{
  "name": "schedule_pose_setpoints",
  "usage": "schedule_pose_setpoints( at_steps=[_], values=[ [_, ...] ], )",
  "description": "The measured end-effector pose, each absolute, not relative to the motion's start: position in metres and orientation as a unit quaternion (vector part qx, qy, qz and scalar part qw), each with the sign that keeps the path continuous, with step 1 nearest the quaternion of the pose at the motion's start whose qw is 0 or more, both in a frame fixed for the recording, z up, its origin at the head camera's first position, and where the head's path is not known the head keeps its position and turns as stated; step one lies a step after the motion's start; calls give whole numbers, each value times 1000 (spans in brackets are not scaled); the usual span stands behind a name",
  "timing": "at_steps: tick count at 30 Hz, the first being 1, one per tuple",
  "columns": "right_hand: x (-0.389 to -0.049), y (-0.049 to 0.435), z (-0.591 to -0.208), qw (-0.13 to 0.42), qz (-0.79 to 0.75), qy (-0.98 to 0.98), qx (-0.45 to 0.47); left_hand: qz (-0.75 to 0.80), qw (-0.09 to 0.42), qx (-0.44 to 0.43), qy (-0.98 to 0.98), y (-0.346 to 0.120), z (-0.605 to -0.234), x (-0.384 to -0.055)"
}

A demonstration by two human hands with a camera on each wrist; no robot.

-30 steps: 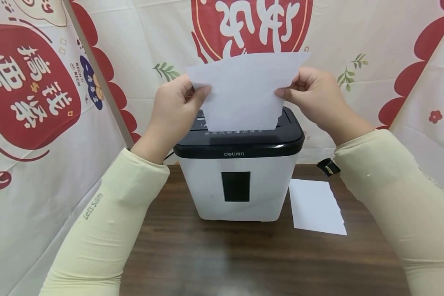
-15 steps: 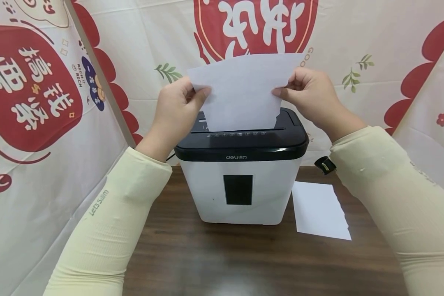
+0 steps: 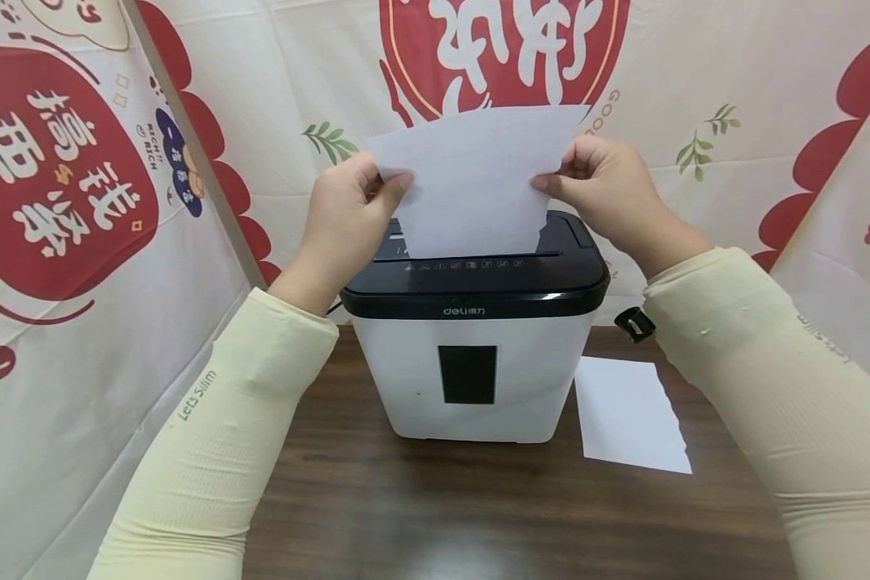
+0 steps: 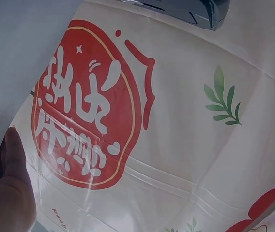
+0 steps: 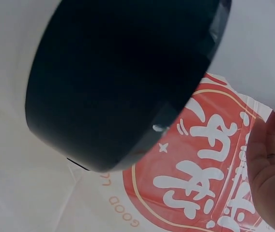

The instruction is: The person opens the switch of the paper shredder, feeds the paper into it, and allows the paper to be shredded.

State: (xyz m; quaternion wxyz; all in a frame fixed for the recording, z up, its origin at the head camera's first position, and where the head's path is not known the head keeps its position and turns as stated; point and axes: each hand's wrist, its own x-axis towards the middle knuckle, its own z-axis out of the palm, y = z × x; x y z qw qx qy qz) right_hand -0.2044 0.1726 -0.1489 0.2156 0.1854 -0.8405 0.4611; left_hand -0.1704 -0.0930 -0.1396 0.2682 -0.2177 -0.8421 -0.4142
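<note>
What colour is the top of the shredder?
The shredder's top is shiny black. It shows best in the head view.

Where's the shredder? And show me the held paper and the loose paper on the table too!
Shredder [image 3: 471,333]: head view, on its white front.
Held paper [image 3: 474,184]: head view, middle of the sheet.
Loose paper [image 3: 627,414]: head view, middle of its upper face.

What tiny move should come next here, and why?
Probably ease the held sheet straight down: the left hand and right hand pinch its opposite sides, and its lower edge appears lined up with the slot on the shredder.
</note>
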Motion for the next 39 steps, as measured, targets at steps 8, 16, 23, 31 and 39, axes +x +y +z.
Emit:
schedule_pose_setpoints(
  at_steps=[8,16,23,31,39],
  values=[
    [-211,172,-150,194,473,-840,180,-412,262,-211,-847,-94,-141,-174],
    [-212,171,-154,190,466,-844,184,-405,254,-204,-854,-94,-143,-176],
    [-211,169,-157,187,468,-844,183,-414,243,-204,-853,-95,-145,-179],
    [-211,168,-163,183,459,-851,177,-422,229,-197,-855,-96,-147,-182],
    [-210,168,-170,176,449,-859,171,-434,215,-188,-855,-97,-153,-188]
  ],
)
